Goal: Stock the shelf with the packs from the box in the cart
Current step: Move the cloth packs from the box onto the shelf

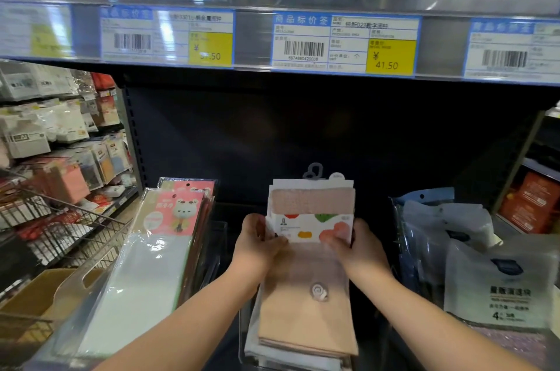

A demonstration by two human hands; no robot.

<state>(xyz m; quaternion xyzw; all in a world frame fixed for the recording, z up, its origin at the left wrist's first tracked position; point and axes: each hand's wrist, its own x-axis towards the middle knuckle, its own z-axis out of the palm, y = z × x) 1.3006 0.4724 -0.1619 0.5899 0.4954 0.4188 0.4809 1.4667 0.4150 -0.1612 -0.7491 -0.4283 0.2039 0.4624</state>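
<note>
Fingers [331,238] of left hand [260,245], right hand [362,248] pinch pink fruit-print cloth pack [312,210] by edges; keep it upright, squared with peach cloth stack [303,319].

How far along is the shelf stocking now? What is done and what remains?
Done: a stack of packs lies in the middle of the shelf. In hand: the left hand and right hand grip that stack, which is not yet released. Left: letting go and squaring it. The box in the cart is only partly in view, so the remaining packs cannot be counted.
</note>
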